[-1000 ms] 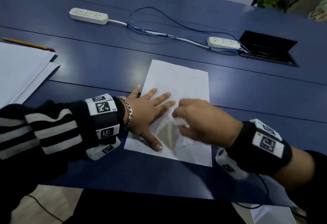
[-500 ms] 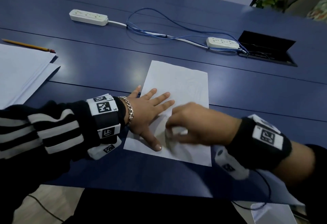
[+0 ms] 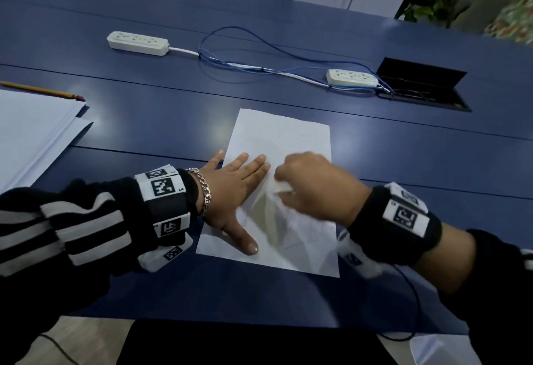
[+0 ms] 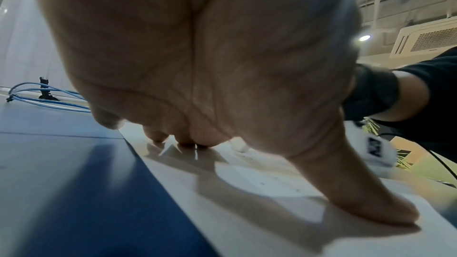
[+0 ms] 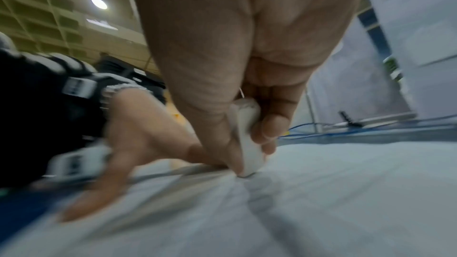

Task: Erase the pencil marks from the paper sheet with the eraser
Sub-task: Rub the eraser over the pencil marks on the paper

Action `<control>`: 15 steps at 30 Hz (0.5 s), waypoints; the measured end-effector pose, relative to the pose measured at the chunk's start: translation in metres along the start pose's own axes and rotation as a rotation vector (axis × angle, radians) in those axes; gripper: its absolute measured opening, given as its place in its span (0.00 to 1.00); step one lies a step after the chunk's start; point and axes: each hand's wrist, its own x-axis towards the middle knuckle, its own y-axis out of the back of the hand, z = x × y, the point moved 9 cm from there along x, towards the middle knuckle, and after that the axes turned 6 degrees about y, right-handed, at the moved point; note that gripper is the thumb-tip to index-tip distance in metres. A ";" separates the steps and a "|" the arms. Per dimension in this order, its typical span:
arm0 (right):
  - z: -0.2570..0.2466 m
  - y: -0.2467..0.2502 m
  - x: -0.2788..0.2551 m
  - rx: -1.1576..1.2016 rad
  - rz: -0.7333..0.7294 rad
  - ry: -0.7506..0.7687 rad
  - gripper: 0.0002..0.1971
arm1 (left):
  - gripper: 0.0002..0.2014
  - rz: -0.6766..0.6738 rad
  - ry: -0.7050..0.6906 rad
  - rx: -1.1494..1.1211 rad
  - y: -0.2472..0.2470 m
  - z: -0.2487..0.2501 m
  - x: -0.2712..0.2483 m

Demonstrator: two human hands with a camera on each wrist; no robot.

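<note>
A white paper sheet (image 3: 284,133) lies on the blue table, faint pencil lines showing near its lower half. My left hand (image 3: 239,188) presses flat on the sheet's left side, fingers straight and thumb spread toward the near edge; the left wrist view shows the sheet (image 4: 259,179) under the left hand (image 4: 222,142). My right hand (image 3: 305,185) pinches a white eraser (image 3: 281,188) between thumb and fingers. In the right wrist view the eraser (image 5: 247,140) stands with its lower end on the paper (image 5: 333,192), just right of the left fingertips.
A stack of white sheets (image 3: 31,131) with a yellow pencil (image 3: 43,92) lies at the left. Two white power strips (image 3: 138,43) (image 3: 352,77) joined by blue cables (image 3: 259,58) run across the far table, beside an open cable hatch (image 3: 424,87).
My right hand with the eraser has moved up the sheet from its lower position half a second ago, back near where it was a second ago. The left hand has stayed flat on the paper.
</note>
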 end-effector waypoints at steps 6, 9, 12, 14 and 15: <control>0.000 -0.005 -0.004 0.032 -0.094 0.041 0.14 | 0.81 0.009 0.002 0.015 -0.001 0.000 0.001; 0.018 0.001 -0.004 -0.010 -0.010 -0.053 0.14 | 0.82 0.010 0.010 0.015 -0.001 0.000 0.002; -0.035 -0.013 -0.024 0.052 -0.101 0.176 0.11 | 0.82 0.012 0.012 0.011 -0.001 0.000 0.002; -0.029 -0.016 -0.026 0.101 -0.167 0.179 0.14 | 0.81 0.013 0.016 0.010 -0.001 0.000 0.002; -0.012 -0.011 -0.020 0.102 -0.147 0.115 0.15 | 0.81 0.011 0.019 0.006 0.000 0.000 0.001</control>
